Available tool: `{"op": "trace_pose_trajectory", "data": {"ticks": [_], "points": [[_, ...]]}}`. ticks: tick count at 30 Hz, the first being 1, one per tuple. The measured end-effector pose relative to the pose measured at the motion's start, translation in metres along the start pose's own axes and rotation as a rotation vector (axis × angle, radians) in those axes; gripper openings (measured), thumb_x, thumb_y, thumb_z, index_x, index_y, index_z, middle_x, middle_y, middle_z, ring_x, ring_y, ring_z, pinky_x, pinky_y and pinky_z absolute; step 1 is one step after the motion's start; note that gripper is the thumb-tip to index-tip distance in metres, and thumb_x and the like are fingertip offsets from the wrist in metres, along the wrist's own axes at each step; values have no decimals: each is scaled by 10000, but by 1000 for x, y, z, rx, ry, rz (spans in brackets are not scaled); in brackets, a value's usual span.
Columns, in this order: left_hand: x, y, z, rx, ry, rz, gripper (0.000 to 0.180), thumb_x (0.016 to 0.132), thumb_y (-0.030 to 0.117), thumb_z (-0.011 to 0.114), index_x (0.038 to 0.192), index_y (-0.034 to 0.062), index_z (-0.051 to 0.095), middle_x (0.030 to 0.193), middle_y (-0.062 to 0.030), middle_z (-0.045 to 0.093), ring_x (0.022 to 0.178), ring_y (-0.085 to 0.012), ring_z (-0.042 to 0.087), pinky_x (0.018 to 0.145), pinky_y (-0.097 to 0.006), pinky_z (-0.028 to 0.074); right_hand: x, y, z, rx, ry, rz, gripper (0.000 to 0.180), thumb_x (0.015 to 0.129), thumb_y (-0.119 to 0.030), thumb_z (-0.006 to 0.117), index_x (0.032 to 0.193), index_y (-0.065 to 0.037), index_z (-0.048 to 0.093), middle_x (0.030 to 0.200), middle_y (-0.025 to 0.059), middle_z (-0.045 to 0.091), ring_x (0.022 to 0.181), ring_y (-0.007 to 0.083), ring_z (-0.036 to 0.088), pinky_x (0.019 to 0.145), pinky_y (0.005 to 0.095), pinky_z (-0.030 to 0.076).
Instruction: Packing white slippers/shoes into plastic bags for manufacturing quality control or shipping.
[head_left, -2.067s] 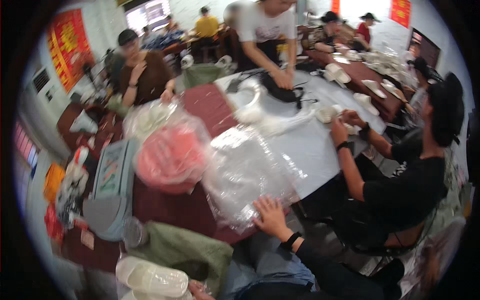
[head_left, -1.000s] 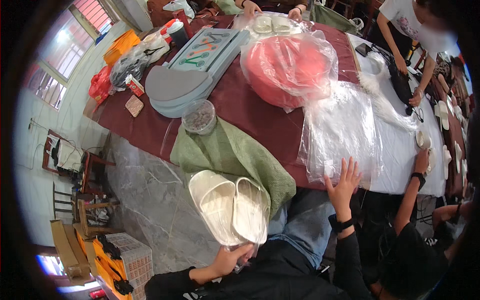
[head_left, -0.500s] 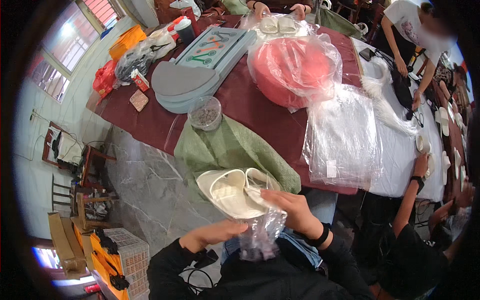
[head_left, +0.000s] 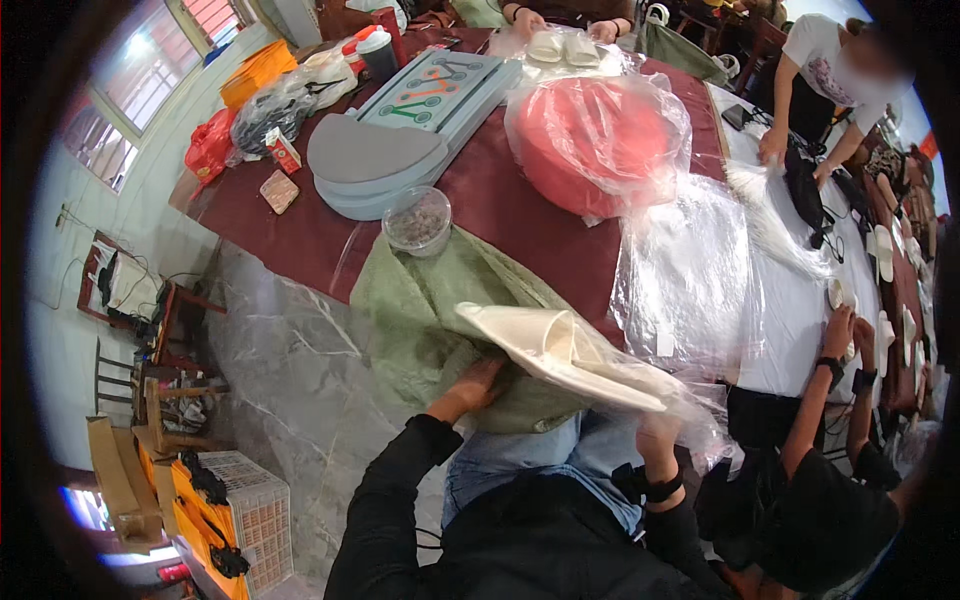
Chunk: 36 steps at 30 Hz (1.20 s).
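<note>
A pair of cream slippers (head_left: 570, 345) in a clear plastic bag (head_left: 695, 405) is tilted over my lap, toes up to the left. My right hand (head_left: 658, 436) is closed on the bagged slippers from below, at the bag's loose end; its fingertips are hidden behind them. My left hand (head_left: 478, 385) is at the green woven sack (head_left: 420, 330), just under the slippers' left part. Its fingers are largely hidden, so I cannot make out their grip. The sack hangs over the near table edge toward my knees.
On the dark red table (head_left: 480, 215) are a clear tub (head_left: 417, 222), a grey-blue folding item (head_left: 375, 165), a red round thing in plastic (head_left: 600, 145) and flat clear bags (head_left: 685, 270). Co-workers handle slippers and other goods opposite and at right. Crates (head_left: 262, 520) stand lower left.
The bagged slippers have swung right and tipped on edge. My right hand has moved from their top to below them; my left hand has moved forward to the green sack.
</note>
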<state>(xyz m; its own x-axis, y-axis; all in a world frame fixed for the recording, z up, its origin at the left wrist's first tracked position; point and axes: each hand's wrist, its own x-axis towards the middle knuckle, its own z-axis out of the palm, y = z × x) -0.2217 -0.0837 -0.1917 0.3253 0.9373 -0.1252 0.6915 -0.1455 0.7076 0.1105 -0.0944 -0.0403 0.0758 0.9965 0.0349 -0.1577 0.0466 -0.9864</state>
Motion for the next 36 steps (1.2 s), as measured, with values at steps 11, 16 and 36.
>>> {"op": "trace_pose_trajectory", "data": {"ticks": [11, 16, 36], "points": [[-90, -124, 5, 325, -262, -134, 565, 900, 408, 468, 1311, 21, 476, 1078, -220, 618, 1065, -359, 563, 867, -434, 442, 16, -42, 45, 196, -323, 405, 341, 864, -165, 631, 1118, 60, 595, 1087, 146, 637, 954, 184, 617, 857, 286, 502], [-140, -43, -65, 465, -253, -524, 416, 802, 261, 587, 1151, 34, 581, 909, -184, 647, 784, -351, 621, 644, -438, 466, 28, -61, 55, -53, -493, 79, 301, 885, -146, 601, 1085, 78, 617, 1073, 135, 652, 923, 164, 631, 818, 271, 504], [-157, 101, -166, -302, 1339, -516, 555, 925, 45, 413, 1441, 72, 211, 895, -71, 577, 658, -144, 508, 615, -300, 412, 23, 20, 169, -124, -758, -455, 517, 721, -74, 719, 1206, -50, 545, 1186, 135, 608, 1083, 328, 583, 915, 388, 471]]}}
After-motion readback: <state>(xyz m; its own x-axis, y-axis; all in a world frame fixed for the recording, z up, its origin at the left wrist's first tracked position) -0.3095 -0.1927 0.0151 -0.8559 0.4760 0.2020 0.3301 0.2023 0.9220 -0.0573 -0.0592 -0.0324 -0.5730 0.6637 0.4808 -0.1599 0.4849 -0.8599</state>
